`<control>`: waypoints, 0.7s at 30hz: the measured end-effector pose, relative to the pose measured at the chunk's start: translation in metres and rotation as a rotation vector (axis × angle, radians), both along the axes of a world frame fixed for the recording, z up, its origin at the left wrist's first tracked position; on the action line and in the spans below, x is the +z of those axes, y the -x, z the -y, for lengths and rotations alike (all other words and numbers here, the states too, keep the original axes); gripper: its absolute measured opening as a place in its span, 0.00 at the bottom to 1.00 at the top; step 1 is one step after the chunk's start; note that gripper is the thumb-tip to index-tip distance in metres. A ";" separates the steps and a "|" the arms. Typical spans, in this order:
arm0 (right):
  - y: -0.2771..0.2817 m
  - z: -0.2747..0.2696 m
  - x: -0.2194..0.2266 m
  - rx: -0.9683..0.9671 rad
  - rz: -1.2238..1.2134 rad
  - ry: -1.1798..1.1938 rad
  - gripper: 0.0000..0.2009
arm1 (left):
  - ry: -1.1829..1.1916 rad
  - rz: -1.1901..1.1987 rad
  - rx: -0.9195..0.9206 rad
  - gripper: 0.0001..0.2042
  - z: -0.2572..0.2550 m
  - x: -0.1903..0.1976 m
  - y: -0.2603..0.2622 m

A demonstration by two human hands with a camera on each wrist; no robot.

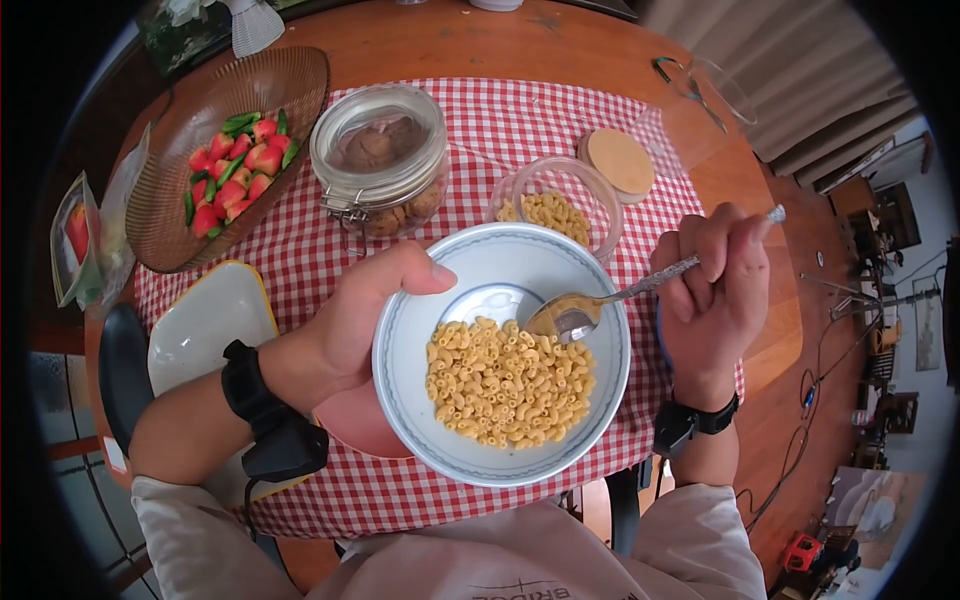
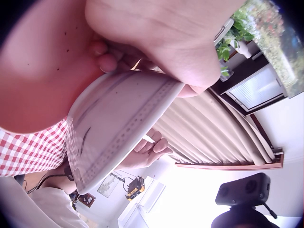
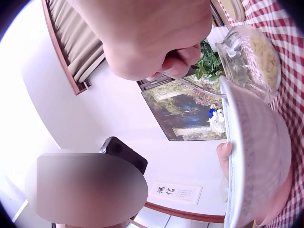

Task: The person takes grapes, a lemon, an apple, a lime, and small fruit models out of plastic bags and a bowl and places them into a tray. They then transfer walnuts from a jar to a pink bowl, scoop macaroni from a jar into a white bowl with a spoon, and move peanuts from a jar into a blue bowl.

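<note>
A white bowl with a blue-patterned rim (image 1: 400, 420) holds dry macaroni (image 1: 510, 385) in its lower part. The left hand (image 1: 350, 310) grips the bowl's left side, thumb over the rim, fingers beneath; the left wrist view shows the hand (image 2: 156, 38) against the bowl's outside (image 2: 118, 114). In the right hand (image 1: 715, 300) is the handle of a metal spoon (image 1: 575, 315), its head inside the bowl beside the macaroni. The right wrist view shows the right hand (image 3: 147, 38) above the bowl (image 3: 261, 147), with the left thumb (image 3: 224, 154) at the rim.
Behind the bowl stand a clear container of macaroni (image 1: 550, 215), a round wooden lid (image 1: 620, 163) and a clip-top glass jar (image 1: 380, 165). At the left are a ribbed bowl (image 1: 155, 205) of red and green items, a white tray (image 1: 210, 320) and a plastic bag (image 1: 85, 240). A pink plate (image 1: 365, 420) lies below.
</note>
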State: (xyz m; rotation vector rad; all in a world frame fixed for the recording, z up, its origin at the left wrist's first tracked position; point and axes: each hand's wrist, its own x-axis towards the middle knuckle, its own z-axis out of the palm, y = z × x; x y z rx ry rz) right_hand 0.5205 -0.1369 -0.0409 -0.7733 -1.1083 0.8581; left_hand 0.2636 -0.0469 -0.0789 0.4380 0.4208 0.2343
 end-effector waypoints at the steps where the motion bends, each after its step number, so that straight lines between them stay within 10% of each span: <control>1: 0.001 -0.001 0.001 -0.020 -0.033 0.077 0.22 | -0.005 0.000 -0.005 0.31 0.000 0.001 0.001; 12: -0.016 -0.011 -0.003 0.041 -0.375 0.298 0.22 | -0.017 -0.021 0.001 0.30 -0.002 -0.012 0.000; 21: -0.035 -0.007 0.002 -0.140 -0.375 -0.012 0.20 | -0.016 -0.010 -0.014 0.31 -0.001 -0.003 -0.001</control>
